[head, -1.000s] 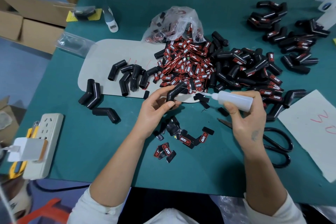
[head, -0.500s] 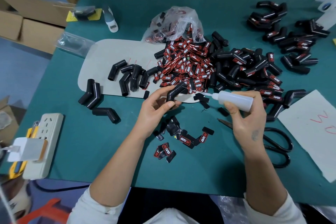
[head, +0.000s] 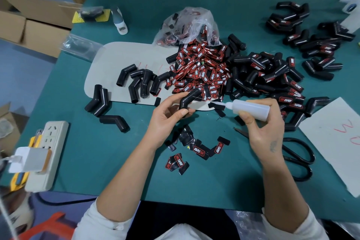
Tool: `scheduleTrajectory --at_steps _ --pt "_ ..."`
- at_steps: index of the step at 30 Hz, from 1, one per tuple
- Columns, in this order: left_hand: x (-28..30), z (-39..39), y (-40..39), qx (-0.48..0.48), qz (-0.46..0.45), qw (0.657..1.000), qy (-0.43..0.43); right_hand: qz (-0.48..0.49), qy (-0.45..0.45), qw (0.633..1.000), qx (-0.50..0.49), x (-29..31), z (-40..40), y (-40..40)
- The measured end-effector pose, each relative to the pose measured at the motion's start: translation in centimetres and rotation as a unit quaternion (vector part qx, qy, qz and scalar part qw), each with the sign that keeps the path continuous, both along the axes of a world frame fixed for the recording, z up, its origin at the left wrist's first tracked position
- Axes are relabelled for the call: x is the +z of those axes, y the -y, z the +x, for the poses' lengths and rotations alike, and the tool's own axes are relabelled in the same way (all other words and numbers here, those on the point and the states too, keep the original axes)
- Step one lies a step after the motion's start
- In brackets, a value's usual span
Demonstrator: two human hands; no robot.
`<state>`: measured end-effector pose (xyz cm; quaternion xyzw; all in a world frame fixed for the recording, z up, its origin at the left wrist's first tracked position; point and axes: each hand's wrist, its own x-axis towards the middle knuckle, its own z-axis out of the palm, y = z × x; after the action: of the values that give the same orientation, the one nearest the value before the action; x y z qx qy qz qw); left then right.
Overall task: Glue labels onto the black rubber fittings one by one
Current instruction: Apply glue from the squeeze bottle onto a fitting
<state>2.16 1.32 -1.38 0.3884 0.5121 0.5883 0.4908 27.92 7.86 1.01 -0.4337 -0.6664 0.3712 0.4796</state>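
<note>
My left hand [head: 167, 117] grips a bent black rubber fitting [head: 187, 99] between thumb and fingers, just above the table's middle. My right hand [head: 261, 122] holds a white glue bottle [head: 251, 108] lying sideways, its thin nozzle pointing left toward the fitting, a short gap apart. A heap of red-and-black labels [head: 200, 72] lies just behind the hands. Several loose labels [head: 198, 150] lie on the mat in front of my hands. Unlabelled fittings [head: 140, 82] lie to the left on a grey sheet; labelled fittings [head: 272, 76] pile up to the right.
Black scissors [head: 298, 160] lie right of my right wrist, beside a white paper [head: 335, 138]. A clear bag [head: 191, 25] sits behind the label heap. A power strip [head: 48, 150] sits at the left table edge. More labelled fittings [head: 311, 31] lie far right.
</note>
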Motion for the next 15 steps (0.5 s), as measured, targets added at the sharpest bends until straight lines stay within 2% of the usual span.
scheduleTrajectory --at_steps 15 --pt "0.02 0.01 -0.04 0.001 0.003 1.000 -0.003 -0.004 0.000 1.000 0.008 0.56 -0.29 0.26"
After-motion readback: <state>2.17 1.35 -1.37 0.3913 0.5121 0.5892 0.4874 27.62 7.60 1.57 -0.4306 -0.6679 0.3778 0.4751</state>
